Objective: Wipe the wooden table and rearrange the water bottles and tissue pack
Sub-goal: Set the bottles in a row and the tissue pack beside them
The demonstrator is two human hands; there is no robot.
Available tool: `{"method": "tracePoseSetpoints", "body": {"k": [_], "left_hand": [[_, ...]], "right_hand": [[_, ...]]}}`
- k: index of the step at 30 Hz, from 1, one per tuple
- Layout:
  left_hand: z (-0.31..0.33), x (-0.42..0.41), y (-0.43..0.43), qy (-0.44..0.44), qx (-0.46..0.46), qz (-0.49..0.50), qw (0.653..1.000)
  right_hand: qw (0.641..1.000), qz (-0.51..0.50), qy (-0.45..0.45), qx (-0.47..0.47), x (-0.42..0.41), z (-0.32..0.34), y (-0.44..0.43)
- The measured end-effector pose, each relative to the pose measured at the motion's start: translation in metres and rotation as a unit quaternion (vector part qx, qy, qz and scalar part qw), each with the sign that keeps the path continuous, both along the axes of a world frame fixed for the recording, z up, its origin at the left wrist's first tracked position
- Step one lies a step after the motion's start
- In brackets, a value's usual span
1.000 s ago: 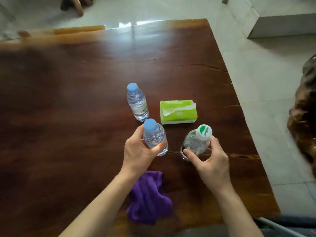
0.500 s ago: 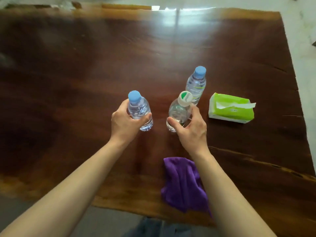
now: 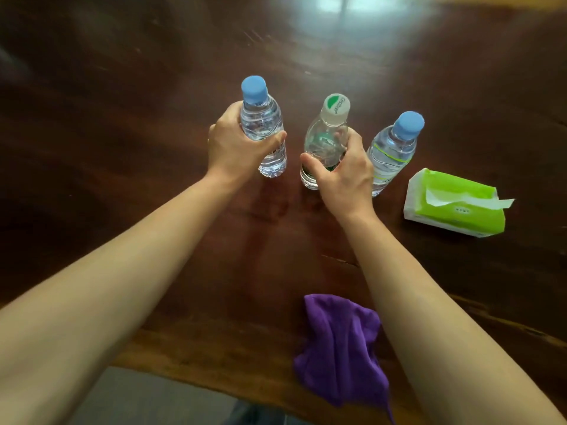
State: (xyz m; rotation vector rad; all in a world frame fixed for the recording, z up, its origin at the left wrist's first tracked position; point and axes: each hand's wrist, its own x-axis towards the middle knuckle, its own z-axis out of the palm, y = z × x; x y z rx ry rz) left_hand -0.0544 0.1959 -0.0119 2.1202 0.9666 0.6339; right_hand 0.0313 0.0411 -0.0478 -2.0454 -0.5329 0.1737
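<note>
My left hand (image 3: 236,145) grips a clear water bottle with a blue cap (image 3: 260,118), standing on the dark wooden table (image 3: 122,148). My right hand (image 3: 343,173) grips a clear bottle with a white and green cap (image 3: 326,133) just to its right. A second blue-capped bottle (image 3: 391,151) stands free, close behind my right hand. The green tissue pack (image 3: 454,204) lies to the right of it, a tissue sticking out. A crumpled purple cloth (image 3: 340,348) lies near the table's front edge, between my forearms.
The table's front edge (image 3: 199,375) runs below my arms, with grey floor beneath it. A crack in the wood (image 3: 337,260) lies near my right wrist. Window glare (image 3: 346,4) shines on the far side of the table.
Both hands have carried their bottles to the left along the table, past the free blue-capped bottle. The view has shifted left and closer, and the tissue pack now sits at the right.
</note>
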Motion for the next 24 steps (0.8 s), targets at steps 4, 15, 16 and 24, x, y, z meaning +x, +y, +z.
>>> {"method": "tracePoseSetpoints", "body": {"k": [4,15,16,24], "left_hand": [[-0.006,0.003,0.004,0.016,0.004,-0.005,1.000],[-0.024,-0.009,0.000,0.021,-0.027,-0.025,0.999],[-0.024,-0.011,0.000,0.024,-0.037,-0.035,0.998],[-0.043,-0.079,-0.023,0.051,-0.101,-0.023,0.993]], "right_hand": [[1.000,0.000,0.000,-0.006,0.002,-0.004,0.006],[0.998,0.027,0.042,-0.045,-0.010,-0.008,-0.009],[0.997,0.026,0.046,-0.051,-0.017,-0.008,-0.015],[0.995,-0.010,-0.017,-0.096,-0.081,-0.021,-0.116]]}}
